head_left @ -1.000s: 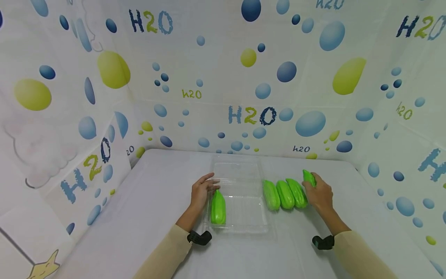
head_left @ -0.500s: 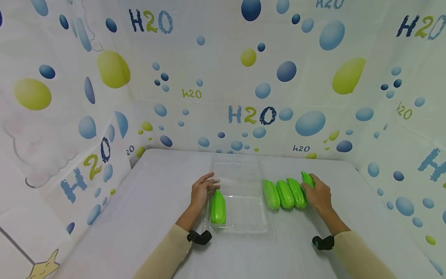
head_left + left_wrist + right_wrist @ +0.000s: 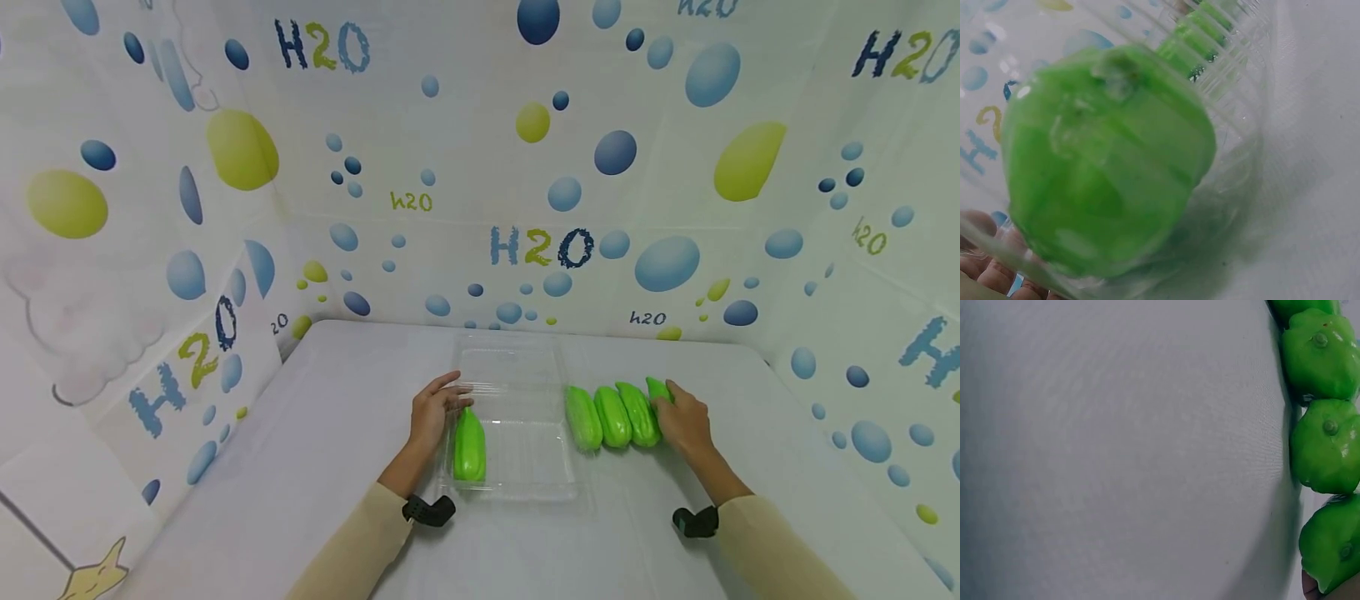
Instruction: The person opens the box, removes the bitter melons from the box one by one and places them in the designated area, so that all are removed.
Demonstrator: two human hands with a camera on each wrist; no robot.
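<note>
A clear plastic clamshell box (image 3: 528,493) lies with its lid (image 3: 510,367) folded back. One bright green, glossy, ridged gourd (image 3: 469,450) sits inside along its left side. My left hand (image 3: 432,414) rests at the box's left side, fingers reaching over the edge near the gourd's tip; the left wrist view shows its fingers (image 3: 997,275) through the plastic. My right hand (image 3: 685,421) grips another green gourd (image 3: 657,389), its lower part hidden by the hand. That gourd is at the right end of a row of three similar gourds (image 3: 613,417), close beside the nearest one.
A white cloth-covered table (image 3: 352,400) extends around the box and the row. Printed curtain (image 3: 450,150) with dots and lettering stands behind and on both sides. A dark strap device sits on each wrist, the left one (image 3: 430,511) near the box's front corner.
My right hand has moved slightly left and toward me with its gourd, bringing it closer to the row. The left hand and the box have stayed in place.
</note>
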